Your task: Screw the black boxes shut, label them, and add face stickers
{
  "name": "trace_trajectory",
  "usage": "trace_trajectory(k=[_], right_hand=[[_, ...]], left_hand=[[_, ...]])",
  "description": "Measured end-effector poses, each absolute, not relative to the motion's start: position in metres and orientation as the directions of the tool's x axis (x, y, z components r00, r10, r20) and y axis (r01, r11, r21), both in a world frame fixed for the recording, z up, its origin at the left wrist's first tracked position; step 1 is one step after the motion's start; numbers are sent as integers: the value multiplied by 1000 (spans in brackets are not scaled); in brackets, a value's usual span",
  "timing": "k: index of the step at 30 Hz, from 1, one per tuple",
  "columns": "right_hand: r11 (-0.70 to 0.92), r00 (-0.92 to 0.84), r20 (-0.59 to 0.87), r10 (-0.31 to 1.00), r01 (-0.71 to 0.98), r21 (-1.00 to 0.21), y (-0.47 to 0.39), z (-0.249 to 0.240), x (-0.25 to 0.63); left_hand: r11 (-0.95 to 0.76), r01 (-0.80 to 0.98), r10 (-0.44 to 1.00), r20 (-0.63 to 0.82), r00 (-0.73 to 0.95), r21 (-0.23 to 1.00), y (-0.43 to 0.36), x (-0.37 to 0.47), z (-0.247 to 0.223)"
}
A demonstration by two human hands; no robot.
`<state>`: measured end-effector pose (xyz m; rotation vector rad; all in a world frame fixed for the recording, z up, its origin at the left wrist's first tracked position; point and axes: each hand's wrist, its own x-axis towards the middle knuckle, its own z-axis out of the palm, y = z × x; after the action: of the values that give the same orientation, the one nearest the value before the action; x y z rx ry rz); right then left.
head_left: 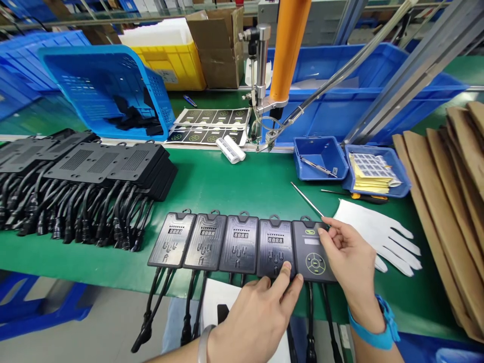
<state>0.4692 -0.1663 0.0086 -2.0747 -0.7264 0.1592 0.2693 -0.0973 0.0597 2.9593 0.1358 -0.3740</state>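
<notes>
Several black controller units lie side by side at the near edge of the green table (234, 186), cables hanging over it. The rightmost unit (312, 250) carries a dark label with a round button pad; the others (206, 241) show bare faces with digit displays. My left hand (260, 312) rests its fingertips on the lower edge of the rightmost unit and its neighbour (274, 247). My right hand (350, 257) presses on the upper right corner of the labelled unit and holds thin metal tweezers (306, 199) pointing up and away.
A pile of black units with cables (83, 176) fills the left. Label sheets (212, 125) and a white roll (230, 149) lie behind. Small blue trays (321, 157) hold a tool and sticker sheets (372, 171). A white glove (381, 237) lies right, cardboard sheets (449, 201) further right.
</notes>
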Motion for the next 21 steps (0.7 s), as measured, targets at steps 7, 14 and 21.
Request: trace_trajectory(k=[7, 14, 21], right_hand=[[-442, 757, 276, 592, 592, -674, -166, 10, 471], [-336, 696, 356, 624, 650, -681, -172, 40, 457], [177, 188, 418, 889, 699, -693, -192, 87, 368]], left_hand=[[-975, 144, 105, -219, 970, 171, -98, 268, 55], [-769, 266, 247, -114, 962, 582, -76, 254, 66], [-340, 249, 595, 3, 804, 907, -53, 232, 76]])
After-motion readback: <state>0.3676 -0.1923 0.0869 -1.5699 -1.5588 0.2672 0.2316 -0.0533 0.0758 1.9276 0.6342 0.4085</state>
